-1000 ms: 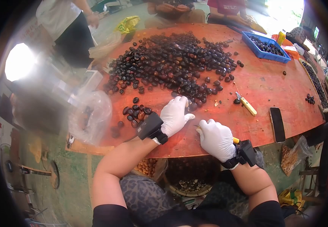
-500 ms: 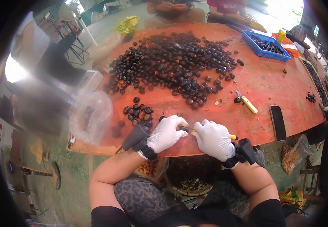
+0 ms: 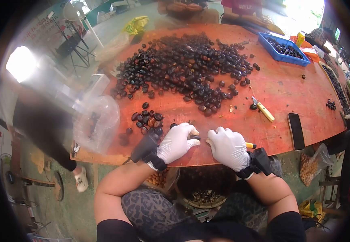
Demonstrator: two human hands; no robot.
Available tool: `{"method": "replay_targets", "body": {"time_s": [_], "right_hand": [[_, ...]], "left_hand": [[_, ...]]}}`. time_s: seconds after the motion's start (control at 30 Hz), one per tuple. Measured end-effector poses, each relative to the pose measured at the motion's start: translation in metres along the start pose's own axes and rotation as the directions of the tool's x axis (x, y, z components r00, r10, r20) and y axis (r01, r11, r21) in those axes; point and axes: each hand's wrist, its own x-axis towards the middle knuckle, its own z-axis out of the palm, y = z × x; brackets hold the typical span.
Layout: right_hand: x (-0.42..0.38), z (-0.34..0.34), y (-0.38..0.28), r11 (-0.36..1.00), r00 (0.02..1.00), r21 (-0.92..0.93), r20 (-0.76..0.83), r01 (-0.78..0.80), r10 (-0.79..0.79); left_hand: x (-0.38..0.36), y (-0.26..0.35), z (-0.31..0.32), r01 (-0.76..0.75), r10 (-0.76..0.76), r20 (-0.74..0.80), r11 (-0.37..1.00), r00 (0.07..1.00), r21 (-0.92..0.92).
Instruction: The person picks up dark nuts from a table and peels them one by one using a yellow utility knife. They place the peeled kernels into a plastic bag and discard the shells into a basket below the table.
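My left hand [image 3: 177,141], in a white glove, pinches a dark nut [image 3: 194,137] between thumb and fingers near the table's front edge. Just right of it, my right hand [image 3: 228,148], also gloved, is closed round a yellow-handled tool [image 3: 250,145]; the handle's end sticks out past the little finger side, and the tip is hidden. The hands are a small gap apart. Left of my left hand lies a small group of dark nuts [image 3: 146,119]. Beyond both hands a large heap of dark nuts [image 3: 187,64] covers the middle of the red table [image 3: 280,97].
A knife [image 3: 265,111] and a phone [image 3: 296,131] lie to the right. At the back right stands a blue tray [image 3: 284,49] of nuts. A clear plastic bag [image 3: 98,125] is at the left edge. A basket [image 3: 205,203] sits below the table. People are across the table and at left.
The person at the left has moved, and a leg and shoe now show beside the table. My right hand has shifted very slightly; my left hand stays almost in place.
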Motion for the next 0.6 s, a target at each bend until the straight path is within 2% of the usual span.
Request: {"method": "replay_targets", "body": {"time_s": [0.17,0.37,0.47,0.57,0.6], "right_hand": [[0.005,0.001,-0.014,0.998,0.999,0.064,-0.041,0.002,0.0],[-0.004,0.0,-0.005,1.0,0.999,0.007,0.045,-0.024,0.024],[-0.007,-0.003,-0.001,0.998,0.998,0.029,0.023,-0.064,0.063],[-0.008,-0.008,0.005,0.99,0.991,0.05,-0.013,-0.132,0.133],[-0.008,-0.009,0.008,0.987,0.987,0.054,-0.024,-0.154,0.156]], "left_hand": [[0.001,0.003,0.001,-0.033,0.035,-0.022,0.995,0.999,0.093],[0.001,-0.001,0.002,-0.043,0.046,-0.024,0.992,0.999,0.117],[-0.002,-0.005,-0.007,-0.128,0.159,-0.054,0.92,0.986,0.37],[0.003,0.008,-0.028,-0.065,0.093,-0.011,0.774,0.996,0.63],[0.009,0.017,-0.034,-0.023,0.011,0.022,0.767,1.0,0.642]]}}
